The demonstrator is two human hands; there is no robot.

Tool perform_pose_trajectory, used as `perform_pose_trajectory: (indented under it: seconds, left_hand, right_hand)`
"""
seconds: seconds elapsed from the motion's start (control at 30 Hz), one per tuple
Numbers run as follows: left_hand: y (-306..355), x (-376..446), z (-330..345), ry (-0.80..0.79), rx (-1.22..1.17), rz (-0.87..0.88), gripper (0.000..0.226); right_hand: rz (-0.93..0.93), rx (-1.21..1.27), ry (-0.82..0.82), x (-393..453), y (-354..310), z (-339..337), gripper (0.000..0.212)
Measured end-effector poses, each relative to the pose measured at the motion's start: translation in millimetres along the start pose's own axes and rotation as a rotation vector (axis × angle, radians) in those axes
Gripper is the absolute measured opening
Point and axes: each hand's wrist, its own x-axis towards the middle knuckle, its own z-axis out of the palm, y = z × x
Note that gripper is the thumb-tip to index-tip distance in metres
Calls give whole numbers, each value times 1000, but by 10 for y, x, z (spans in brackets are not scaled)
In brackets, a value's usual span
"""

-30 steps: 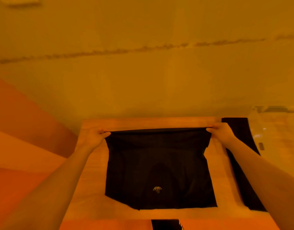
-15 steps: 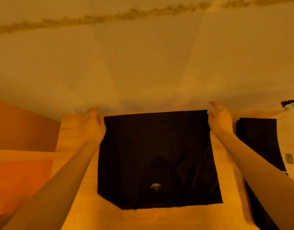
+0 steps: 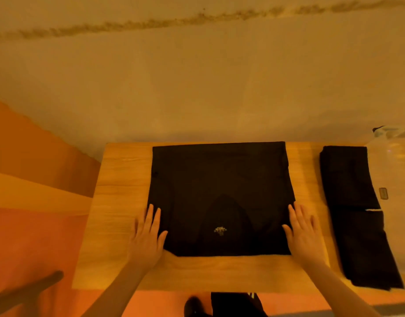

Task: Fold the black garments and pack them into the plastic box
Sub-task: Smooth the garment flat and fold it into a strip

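Bare and flat, the left hand (image 3: pixel 146 236) lies with straight, slightly spread fingers at the near left corner of the folded black garment (image 3: pixel 219 197), its inner fingers and thumb resting on the cloth while the outer fingers lie on the wood. The right hand (image 3: pixel 303 234) mirrors it at the near right corner, fingers straight and spread, the thumb on the fabric. Neither hand grips anything; both only press down.

Between them the garment lies as a flat, roughly square fold in the middle of the light wooden table (image 3: pixel 119 213), with a small pale logo (image 3: pixel 220 231) near its front edge. Its far edge reaches almost to the table's back edge.

Well apart to the right, a second black garment (image 3: pixel 357 213), folded into a long narrow strip, lies along the table's right side. Just beyond it, at the frame's right edge, stands the translucent plastic box (image 3: pixel 393 156), only partly in view; what is inside cannot be told.

Behind the table rises a plain pale wall (image 3: pixel 197 76). To the left are orange surfaces (image 3: pixel 37 179).
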Motion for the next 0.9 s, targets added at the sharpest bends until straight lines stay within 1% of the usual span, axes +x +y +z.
perform_pose_trajectory:
  seconds: [0.07, 0.1, 0.17, 0.2, 0.27, 0.3, 0.33, 0.37, 0.4, 0.43, 0.5, 0.57, 0.6, 0.67, 0.73, 0.77, 0.83, 0.9]
  left_hand:
    - [-39, -143, -36, 20, -82, -97, 70]
    - [-11, -231, -31, 37, -119, -112, 72]
    - [96, -420, 0, 53, -210, -90, 74]
    - [170, -496, -8, 55, -282, -93, 72]
    - [274, -541, -31, 100, -521, -211, 60]
    - [317, -526, -72, 114, -691, -308, 58]
    - [352, -491, -112, 152, -844, -401, 56]
    - [384, -452, -167, 186, -940, -488, 53]
    - [412, -411, -219, 207, -990, -556, 50]
    - [443, -375, -266, 195, -1005, -608, 47]
    - [480, -306, -327, 102, -977, -673, 39]
    - [465, -251, -332, 36, -984, -729, 32]
    - [435, -228, -328, 40, -1023, -756, 30]
    - [368, -215, -309, 70, -1117, -769, 23]
    - [321, -242, -289, 93, -1256, -734, 7]
    - [319, -276, -290, 110, -1323, -717, 4]
    - [334, -334, -310, 184, -1375, -716, 8]
    - [318, -356, -296, 246, -1342, -737, 20]
  right_hand:
    - [0, 8, 2, -118, 76, -27, 77]
    - [-33, 3, -19, -190, 79, -37, 76]
    - [-132, -55, -32, -324, 39, -4, 70]
    - [-180, -80, -48, -382, 27, 42, 68]
    - [-242, -89, -65, -489, 17, 144, 77]
    - [-262, -64, -16, -514, 27, 195, 84]
    - [-245, -31, -4, -531, 34, 213, 89]
    - [-218, 1, -10, -555, 38, 204, 89]
    - [-197, 23, -3, -580, 33, 184, 82]
    - [-170, 39, -14, -595, 29, 164, 74]
    - [-84, 185, 8, -621, 40, 159, 72]
    - [46, 393, 101, -646, 55, 145, 73]
    - [103, 474, 158, -640, 59, 135, 69]
    - [191, 607, 220, -592, 37, 87, 52]
    - [246, 711, 204, -531, 2, 48, 34]
    - [265, 754, 184, -508, -14, 33, 26]
    - [296, 834, 171, -469, -30, 5, 14]
    - [323, 854, 164, -440, -27, -15, 11]
